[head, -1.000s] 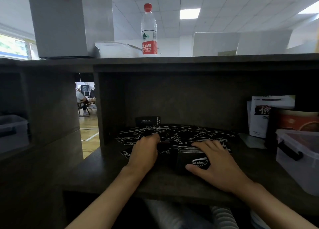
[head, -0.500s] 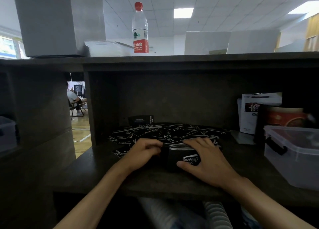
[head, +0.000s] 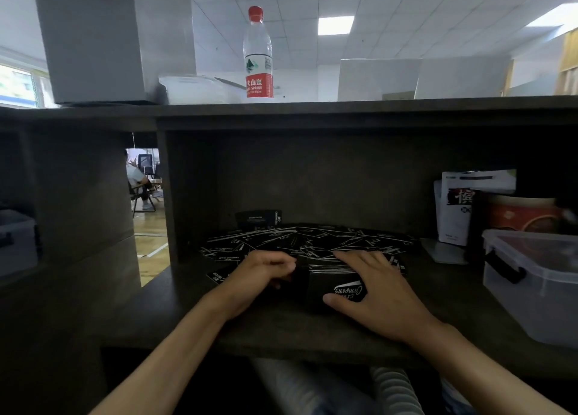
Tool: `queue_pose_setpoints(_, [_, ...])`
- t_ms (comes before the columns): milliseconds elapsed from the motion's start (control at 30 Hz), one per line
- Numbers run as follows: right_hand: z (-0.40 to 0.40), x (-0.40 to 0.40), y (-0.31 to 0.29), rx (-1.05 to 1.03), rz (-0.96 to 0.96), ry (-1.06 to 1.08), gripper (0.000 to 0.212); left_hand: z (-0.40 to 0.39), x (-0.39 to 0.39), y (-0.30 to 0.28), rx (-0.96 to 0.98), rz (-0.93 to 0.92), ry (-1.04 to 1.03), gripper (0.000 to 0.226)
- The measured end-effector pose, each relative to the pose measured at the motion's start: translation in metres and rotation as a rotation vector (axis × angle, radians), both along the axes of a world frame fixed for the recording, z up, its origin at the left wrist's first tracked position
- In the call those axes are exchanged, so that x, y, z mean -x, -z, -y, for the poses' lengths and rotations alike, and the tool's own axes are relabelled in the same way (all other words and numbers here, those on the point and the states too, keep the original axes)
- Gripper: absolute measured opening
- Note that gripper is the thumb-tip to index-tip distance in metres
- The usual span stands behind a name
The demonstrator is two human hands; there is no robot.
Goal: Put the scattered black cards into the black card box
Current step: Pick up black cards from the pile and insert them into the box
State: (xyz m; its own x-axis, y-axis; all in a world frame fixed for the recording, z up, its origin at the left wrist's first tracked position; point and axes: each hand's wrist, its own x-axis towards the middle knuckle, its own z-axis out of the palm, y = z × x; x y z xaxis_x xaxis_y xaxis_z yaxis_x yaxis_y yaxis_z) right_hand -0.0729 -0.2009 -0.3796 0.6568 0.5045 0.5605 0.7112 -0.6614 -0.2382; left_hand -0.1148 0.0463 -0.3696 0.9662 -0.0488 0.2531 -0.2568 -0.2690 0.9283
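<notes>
A black card box (head: 336,291) with white script lettering stands on the dark shelf, a stack of cards showing at its open top. My right hand (head: 380,292) grips the box, thumb on its front face and fingers over the top. My left hand (head: 261,274) is curled at the box's left side, pinching black cards there. Many black cards (head: 306,241) with white print lie scattered behind the hands. A black lid or second box piece (head: 258,219) stands upright at the back.
A clear plastic bin with black latches (head: 531,277) sits at the right, with a white pouch (head: 459,208) and a red tin (head: 522,216) behind it. A water bottle (head: 258,54) stands on the top shelf. A vertical panel (head: 164,195) closes the left side.
My left hand drew back from the scattered pile to the box's left side, fingers curling in. My right hand stays on the box. The camera tilted slightly.
</notes>
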Motion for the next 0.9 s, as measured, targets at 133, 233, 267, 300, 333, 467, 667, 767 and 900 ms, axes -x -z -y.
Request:
queue_pose_setpoints(133, [0.000,-0.003,0.000,-0.002,-0.019,0.007,0.092,-0.005,-0.005,0.001,0.104,0.007,0.052,0.020])
queue_pose_setpoints(233, [0.000,-0.005,0.002,-0.027,-0.030,0.015,0.098,-0.008,-0.007,-0.001,0.238,0.129,-0.122,0.024])
queue_pose_setpoints(267, [-0.001,-0.005,0.003,-0.037,-0.030,0.021,0.100,-0.010,-0.007,-0.002,0.203,0.209,-0.234,0.025])
queue_pose_setpoints(300, [-0.001,-0.006,0.003,-0.043,-0.028,0.027,0.101,-0.014,-0.007,-0.005,0.103,0.306,-0.359,0.025])
queue_pose_setpoints(333, [-0.001,-0.006,0.004,-0.047,-0.025,0.030,0.100,-0.017,-0.006,-0.009,-0.026,0.405,-0.460,0.024])
queue_pose_setpoints(467, [-0.001,-0.005,0.003,-0.060,-0.017,0.020,0.096,-0.020,-0.011,-0.050,-0.477,0.642,-0.492,0.018])
queue_pose_setpoints(667, [0.000,-0.004,0.002,-0.061,-0.023,0.029,0.099,0.032,-0.036,-0.101,-0.712,0.317,-0.138,0.023])
queue_pose_setpoints(767, [0.000,-0.005,0.002,-0.074,-0.040,0.042,0.101,0.051,-0.038,-0.088,-0.394,0.196,-0.078,0.024])
queue_pose_setpoints(900, [-0.001,-0.005,0.003,-0.099,-0.058,0.055,0.100,0.048,-0.033,-0.045,-0.075,0.012,0.054,0.022])
